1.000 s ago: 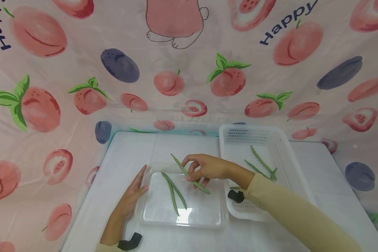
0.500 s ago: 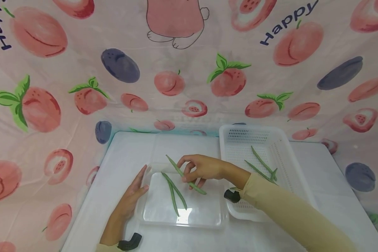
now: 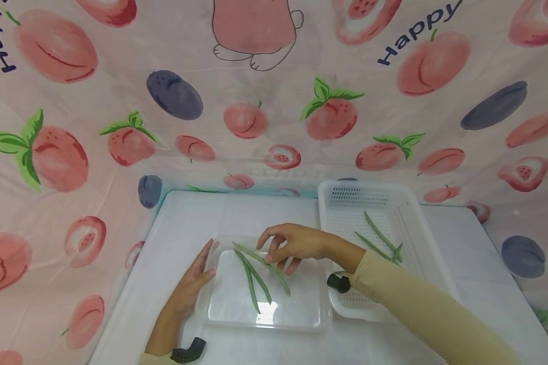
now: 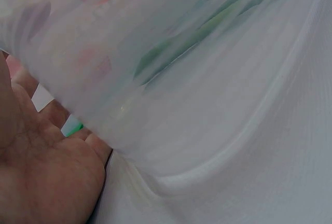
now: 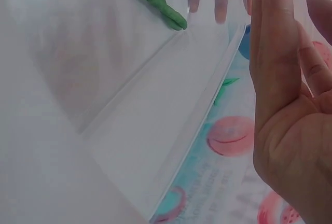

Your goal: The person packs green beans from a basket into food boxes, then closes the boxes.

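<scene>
A green bean (image 3: 279,276), slightly blurred, slants across the clear plastic container (image 3: 319,304) just below my right hand (image 3: 297,242). The fingertips of that hand are loosely bent and parted, and no bean shows between them. In the right wrist view the right hand (image 5: 290,99) appears with nothing in its grasp. Two other green beans (image 3: 251,281) lie crossed on the container's floor, also visible through its wall in the left wrist view. My left hand (image 3: 193,279) rests with extended fingers against the container's left side.
To the right stands a white perforated basket (image 3: 415,223) with several green beans (image 3: 378,230) inside, partly covered by my right sleeve. Both containers sit on a white table (image 3: 187,213). A fruit-patterned cloth (image 3: 274,101) rises behind and at the sides.
My right hand shifted slightly left with a bean pinched in it, then let go. The bean has dropped down toward the two crossed beans. The left hand stays put.
</scene>
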Demonstrator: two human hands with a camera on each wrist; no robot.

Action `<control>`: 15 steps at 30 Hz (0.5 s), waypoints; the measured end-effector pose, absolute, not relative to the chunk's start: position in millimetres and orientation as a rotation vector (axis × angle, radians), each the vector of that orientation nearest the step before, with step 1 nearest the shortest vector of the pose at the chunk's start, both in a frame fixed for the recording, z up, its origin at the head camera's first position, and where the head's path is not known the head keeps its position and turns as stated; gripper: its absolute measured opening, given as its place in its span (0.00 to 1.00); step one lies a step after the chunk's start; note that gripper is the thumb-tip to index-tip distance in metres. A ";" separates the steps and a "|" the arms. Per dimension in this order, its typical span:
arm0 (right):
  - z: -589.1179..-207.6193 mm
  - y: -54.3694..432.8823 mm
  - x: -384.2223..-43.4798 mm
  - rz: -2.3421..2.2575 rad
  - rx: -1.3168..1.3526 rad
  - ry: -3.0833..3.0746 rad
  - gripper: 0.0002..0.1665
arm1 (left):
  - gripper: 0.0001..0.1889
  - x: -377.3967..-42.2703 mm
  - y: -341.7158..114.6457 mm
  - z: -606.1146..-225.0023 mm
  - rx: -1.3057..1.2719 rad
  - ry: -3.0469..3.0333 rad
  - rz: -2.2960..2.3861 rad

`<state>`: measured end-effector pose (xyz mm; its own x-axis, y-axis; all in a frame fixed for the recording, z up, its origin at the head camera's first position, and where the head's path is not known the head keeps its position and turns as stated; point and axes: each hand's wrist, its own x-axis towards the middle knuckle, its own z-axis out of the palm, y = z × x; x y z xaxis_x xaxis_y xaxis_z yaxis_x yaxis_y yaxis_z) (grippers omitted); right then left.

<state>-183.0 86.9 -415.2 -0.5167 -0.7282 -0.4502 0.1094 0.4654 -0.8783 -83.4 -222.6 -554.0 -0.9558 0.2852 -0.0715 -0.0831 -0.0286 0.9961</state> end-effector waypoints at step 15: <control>-406.1 102.8 -186.0 -1.204 -0.528 1.803 0.18 | 0.38 -84.5 -222.6 -555.0 0.217 1.986 2.085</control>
<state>-186.0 102.8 -406.1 -0.5234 -0.7345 -0.4319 0.1175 0.4398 -0.8904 -84.5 -222.6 -555.0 -0.9569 0.2828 -0.0661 -0.0797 -0.0371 0.9961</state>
